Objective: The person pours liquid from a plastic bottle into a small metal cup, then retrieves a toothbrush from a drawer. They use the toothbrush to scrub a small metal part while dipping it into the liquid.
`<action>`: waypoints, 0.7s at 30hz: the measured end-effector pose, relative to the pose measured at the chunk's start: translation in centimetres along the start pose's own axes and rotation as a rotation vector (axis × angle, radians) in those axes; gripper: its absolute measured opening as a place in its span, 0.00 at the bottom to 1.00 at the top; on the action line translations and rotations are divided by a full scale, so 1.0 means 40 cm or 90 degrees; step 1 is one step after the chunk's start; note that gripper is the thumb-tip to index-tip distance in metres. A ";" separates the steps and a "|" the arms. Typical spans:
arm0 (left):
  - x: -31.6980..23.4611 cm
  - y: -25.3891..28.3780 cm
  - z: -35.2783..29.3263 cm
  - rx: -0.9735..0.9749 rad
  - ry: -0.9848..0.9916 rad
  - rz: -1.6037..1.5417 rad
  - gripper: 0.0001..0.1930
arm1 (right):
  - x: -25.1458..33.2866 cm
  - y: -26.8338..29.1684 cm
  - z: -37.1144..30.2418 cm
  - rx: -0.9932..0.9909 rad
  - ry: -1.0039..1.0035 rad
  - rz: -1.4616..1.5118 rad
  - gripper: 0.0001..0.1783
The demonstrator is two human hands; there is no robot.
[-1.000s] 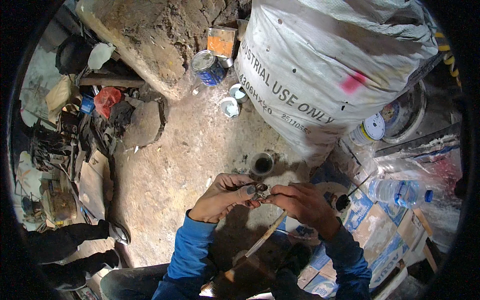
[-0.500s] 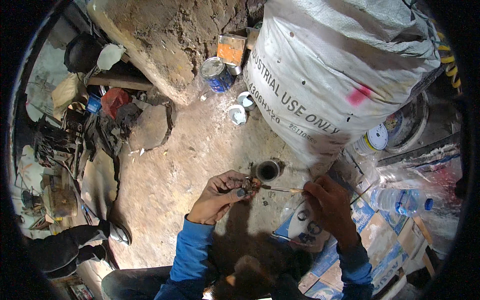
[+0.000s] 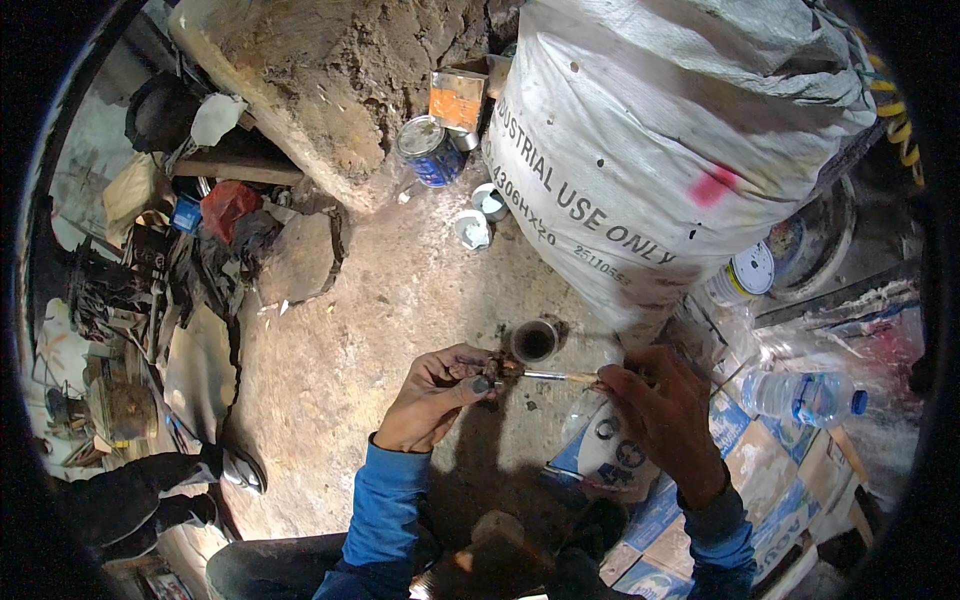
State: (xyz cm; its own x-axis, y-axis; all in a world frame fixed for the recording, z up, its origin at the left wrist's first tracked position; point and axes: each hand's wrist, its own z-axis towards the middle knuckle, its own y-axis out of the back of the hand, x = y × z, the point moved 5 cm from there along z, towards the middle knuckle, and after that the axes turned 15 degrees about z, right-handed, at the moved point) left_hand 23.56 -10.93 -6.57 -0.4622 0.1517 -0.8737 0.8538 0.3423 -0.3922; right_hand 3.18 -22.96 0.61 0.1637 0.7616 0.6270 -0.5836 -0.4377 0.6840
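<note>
Closed around a small dark object, my left hand (image 3: 441, 394) has blackened fingertips; the fingers hide most of the object (image 3: 500, 370), so its kind is unclear. My right hand (image 3: 655, 402) pinches the handle of a slim paintbrush (image 3: 555, 376) with a silvery ferrule. The brush lies almost level, its dark tip touching or very close to the object in my left hand. Just beyond the tip, a small round cup (image 3: 548, 328) with a dark inside stands on the dirty floor, dark stains around it.
A big white woven sack (image 3: 640, 130) fills the far right. Beyond my hands are a blue paint can (image 3: 430, 152) and two small white-stained cups (image 3: 472, 230). Flattened cardboard (image 3: 750, 490) and a plastic bottle (image 3: 795, 398) lie at right. Scrap (image 3: 190, 260) and another person's leg (image 3: 145, 485) are at left.
The brush has turned slightly, and its ferrule now shows bright. My right hand has shifted a little; my left hand keeps its hold on the small object.
</note>
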 end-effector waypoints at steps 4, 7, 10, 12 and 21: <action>-0.003 -0.001 0.001 -0.007 0.011 -0.007 0.17 | -0.003 0.012 0.007 -0.016 -0.011 -0.021 0.14; -0.007 -0.002 0.000 -0.011 0.018 0.022 0.16 | 0.005 0.015 0.009 -0.022 0.019 -0.040 0.14; -0.007 -0.005 -0.001 -0.023 0.017 0.014 0.14 | 0.012 0.016 0.008 -0.030 0.036 -0.038 0.13; -0.006 -0.007 -0.001 -0.028 0.020 0.007 0.14 | 0.014 0.011 0.007 -0.007 0.046 -0.049 0.13; 0.005 -0.003 -0.002 -0.031 0.019 0.005 0.16 | 0.016 0.015 0.006 -0.017 0.086 -0.045 0.13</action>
State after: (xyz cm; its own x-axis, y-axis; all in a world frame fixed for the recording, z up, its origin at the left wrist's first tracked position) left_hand 23.35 -10.85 -6.70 -0.4636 0.1814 -0.8673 0.8448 0.3856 -0.3710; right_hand 3.13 -22.85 1.49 0.0981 0.8484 0.5201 -0.5949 -0.3690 0.7141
